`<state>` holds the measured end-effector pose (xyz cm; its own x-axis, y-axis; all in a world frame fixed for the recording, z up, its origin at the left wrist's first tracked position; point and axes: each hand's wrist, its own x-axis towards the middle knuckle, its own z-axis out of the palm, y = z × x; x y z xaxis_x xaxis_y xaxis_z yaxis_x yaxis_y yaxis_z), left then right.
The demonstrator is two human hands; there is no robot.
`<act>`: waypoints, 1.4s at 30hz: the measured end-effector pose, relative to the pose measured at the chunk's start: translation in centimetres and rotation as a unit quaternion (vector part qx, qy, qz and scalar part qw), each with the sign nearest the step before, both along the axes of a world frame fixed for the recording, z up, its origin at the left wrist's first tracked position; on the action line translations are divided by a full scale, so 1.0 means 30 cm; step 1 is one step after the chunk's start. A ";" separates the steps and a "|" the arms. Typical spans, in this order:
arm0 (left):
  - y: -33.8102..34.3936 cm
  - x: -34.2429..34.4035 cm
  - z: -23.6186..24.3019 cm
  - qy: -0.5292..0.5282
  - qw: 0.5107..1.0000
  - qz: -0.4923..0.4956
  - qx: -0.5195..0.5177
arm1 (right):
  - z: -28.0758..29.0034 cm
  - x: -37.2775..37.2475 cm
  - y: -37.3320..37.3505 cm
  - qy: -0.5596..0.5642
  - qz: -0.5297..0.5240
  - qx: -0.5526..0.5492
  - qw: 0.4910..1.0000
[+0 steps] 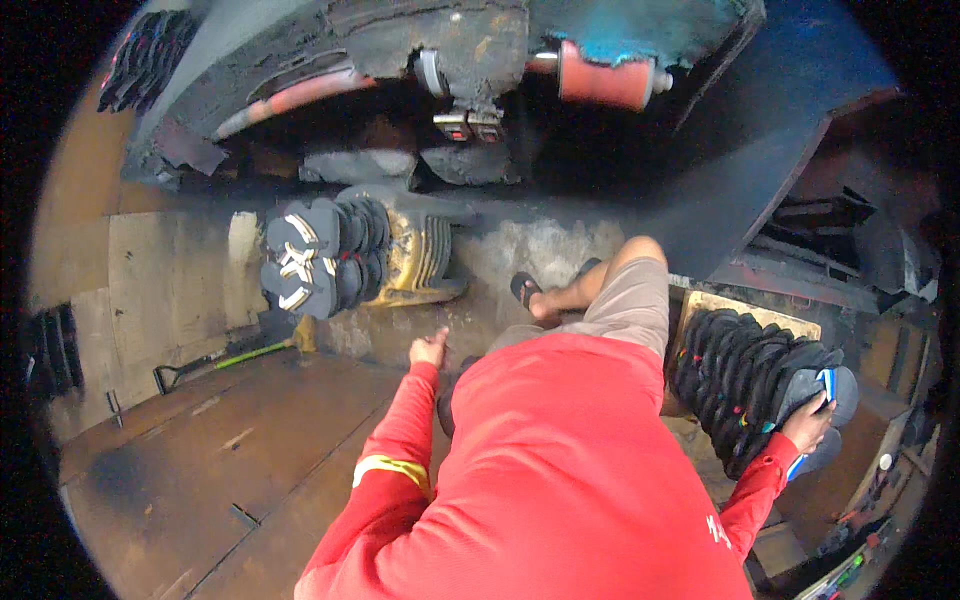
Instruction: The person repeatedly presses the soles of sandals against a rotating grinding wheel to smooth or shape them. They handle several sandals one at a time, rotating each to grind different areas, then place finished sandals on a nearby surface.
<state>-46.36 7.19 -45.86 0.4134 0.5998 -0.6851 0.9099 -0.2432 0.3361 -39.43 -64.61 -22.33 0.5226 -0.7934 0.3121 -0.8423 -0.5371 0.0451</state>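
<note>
At the far left edge of the wooden floor [200, 450], a dark stack [55, 350] sits half cut off by the black rim, too dim for you to identify. A long-handled tool [215, 360] lies near the floor's back edge, its head partly lost under a pile of dark flip-flops [320, 255] with pale straps; behind them a yellowish rack [420, 260] holds a further row standing on edge, their number unclear. Your left hand [430, 348] hangs loosely curled and empty above the floor's back edge, touching nothing. Your red shirt [570, 470] blocks whatever lies directly below you, and your sandalled foot [530, 292] rests on the grey concrete. At the right, a second row of dark flip-flops [740, 385] leans on a wooden board [750, 315], and your right hand [808, 420] presses down on the nearest grey one; its grip is hidden from you. The machine [470, 60] overhead fades into shadow.
</note>
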 end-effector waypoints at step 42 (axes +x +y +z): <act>-0.480 0.176 -0.381 0.117 0.948 -0.242 -0.169 | -0.065 -0.029 -0.346 -0.075 0.077 0.096 0.990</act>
<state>-41.08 -7.21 -57.28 0.3972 0.1082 -0.9113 0.7790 -0.5647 0.2725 -40.31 -75.00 -24.27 0.6015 -0.7599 0.2464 -0.7394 -0.6464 -0.1885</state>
